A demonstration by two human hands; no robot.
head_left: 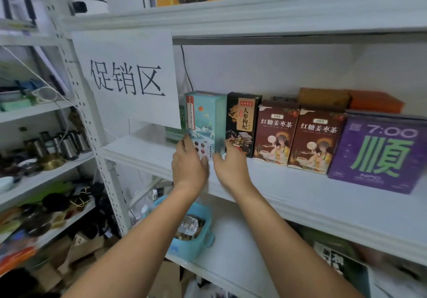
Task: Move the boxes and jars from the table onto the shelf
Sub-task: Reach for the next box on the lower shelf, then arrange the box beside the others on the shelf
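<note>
Teal box (206, 117) upright on the white shelf (300, 196), left end of the row, both grips on it
Left grip (188, 166) flat-fingered against the box's lower left edge, right grip (228, 168) likewise at its lower right corner, fingers fairly straight, not wrapped round. Just beside it a black box (243, 122), then a red-brown box (273, 133) touching a second red-brown box (315, 140), then a purple box (379, 154) nearer the front lip. Bare board before the row and left of the teal box, beneath a hanging paper sign (129, 78). Blue basket (198, 247) on the board below; cluttered racks off to the left
</note>
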